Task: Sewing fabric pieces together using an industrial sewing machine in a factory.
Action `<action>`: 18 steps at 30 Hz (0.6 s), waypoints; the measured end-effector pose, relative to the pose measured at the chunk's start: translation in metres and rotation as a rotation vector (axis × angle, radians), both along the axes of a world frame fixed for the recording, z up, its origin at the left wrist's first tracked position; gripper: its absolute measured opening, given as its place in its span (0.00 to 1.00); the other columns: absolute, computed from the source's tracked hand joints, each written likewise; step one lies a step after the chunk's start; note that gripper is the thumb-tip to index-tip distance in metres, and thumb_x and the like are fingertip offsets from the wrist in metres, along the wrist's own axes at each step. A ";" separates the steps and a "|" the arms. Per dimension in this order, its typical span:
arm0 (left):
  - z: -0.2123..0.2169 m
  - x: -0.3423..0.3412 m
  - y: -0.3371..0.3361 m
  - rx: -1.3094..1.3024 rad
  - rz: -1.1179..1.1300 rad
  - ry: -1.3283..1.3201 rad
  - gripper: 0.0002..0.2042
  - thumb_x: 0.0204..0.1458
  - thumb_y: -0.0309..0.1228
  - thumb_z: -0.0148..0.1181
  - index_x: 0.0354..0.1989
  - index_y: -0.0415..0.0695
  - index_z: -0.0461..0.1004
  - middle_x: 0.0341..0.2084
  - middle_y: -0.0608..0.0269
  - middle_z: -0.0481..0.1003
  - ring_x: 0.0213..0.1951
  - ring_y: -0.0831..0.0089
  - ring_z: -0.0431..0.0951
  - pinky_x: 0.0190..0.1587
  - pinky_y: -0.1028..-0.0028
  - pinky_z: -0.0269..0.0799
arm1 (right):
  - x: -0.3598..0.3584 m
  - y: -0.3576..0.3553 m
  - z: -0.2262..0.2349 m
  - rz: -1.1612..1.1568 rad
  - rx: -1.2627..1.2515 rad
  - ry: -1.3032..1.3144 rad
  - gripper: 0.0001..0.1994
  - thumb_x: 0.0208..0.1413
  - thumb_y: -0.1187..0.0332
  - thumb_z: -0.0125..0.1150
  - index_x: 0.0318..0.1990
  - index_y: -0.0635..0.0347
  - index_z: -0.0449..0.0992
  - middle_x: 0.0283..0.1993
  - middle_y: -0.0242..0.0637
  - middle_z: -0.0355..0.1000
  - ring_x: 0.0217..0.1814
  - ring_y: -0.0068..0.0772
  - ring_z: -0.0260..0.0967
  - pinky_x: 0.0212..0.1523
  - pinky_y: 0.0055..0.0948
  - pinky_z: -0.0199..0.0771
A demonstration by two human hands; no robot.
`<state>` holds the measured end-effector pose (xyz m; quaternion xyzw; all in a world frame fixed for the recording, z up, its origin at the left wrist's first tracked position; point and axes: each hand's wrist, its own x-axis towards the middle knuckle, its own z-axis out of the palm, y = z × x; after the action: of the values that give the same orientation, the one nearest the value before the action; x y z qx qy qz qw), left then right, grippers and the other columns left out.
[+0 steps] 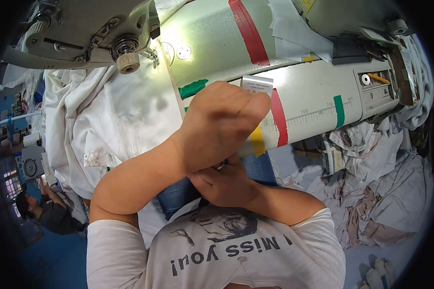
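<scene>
My left hand [224, 123] is raised over the machine bed, its fingers curled into a pinch. From the finger end sticks a small pale printed garment label [257, 84], which the hand appears to grip. Below it, my right hand [222, 185] is tucked under the left wrist with a ring [222, 164] showing; the left hand hides most of its fingers, so I cannot tell what it holds. White cloth [144, 115] lies to the left on the sewing machine bed, under the machine head [87, 33], with a patterned strip along its near edge.
Red tape [279, 120], green tape [339, 111] and yellow tape [257, 140] mark the bed beside a printed scale. White papers [299, 36] lie at the back. A recess holds a white bobbin [365, 79]. Heaped cloth [381, 188] lies right; another person [58, 212] works far left.
</scene>
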<state>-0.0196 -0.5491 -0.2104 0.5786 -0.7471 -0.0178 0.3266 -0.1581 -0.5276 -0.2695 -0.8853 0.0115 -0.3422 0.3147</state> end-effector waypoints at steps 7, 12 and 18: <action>0.005 0.001 0.000 0.027 -0.022 -0.025 0.08 0.43 0.23 0.60 0.33 0.41 0.71 0.20 0.60 0.70 0.25 0.58 0.73 0.30 0.63 0.68 | 0.001 0.002 -0.004 -0.027 0.014 -0.043 0.14 0.43 0.72 0.63 0.40 0.59 0.83 0.45 0.31 0.77 0.44 0.34 0.75 0.55 0.42 0.67; 0.016 0.009 -0.017 0.263 -0.045 -0.156 0.07 0.46 0.26 0.54 0.34 0.38 0.70 0.21 0.57 0.71 0.29 0.56 0.76 0.31 0.61 0.69 | 0.003 0.001 0.000 -0.050 -0.034 -0.029 0.14 0.42 0.73 0.68 0.40 0.60 0.83 0.47 0.30 0.76 0.45 0.35 0.75 0.54 0.40 0.68; 0.020 0.016 -0.038 0.134 0.032 -0.037 0.12 0.46 0.21 0.63 0.40 0.38 0.71 0.34 0.49 0.74 0.40 0.48 0.75 0.44 0.57 0.72 | 0.004 0.001 0.002 -0.052 -0.110 -0.021 0.21 0.43 0.68 0.56 0.46 0.69 0.77 0.54 0.42 0.72 0.61 0.41 0.70 0.66 0.43 0.63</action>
<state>-0.0041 -0.5875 -0.1901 0.6112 -0.7409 -0.0520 0.2734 -0.1537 -0.5270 -0.2670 -0.8970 0.0124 -0.3595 0.2567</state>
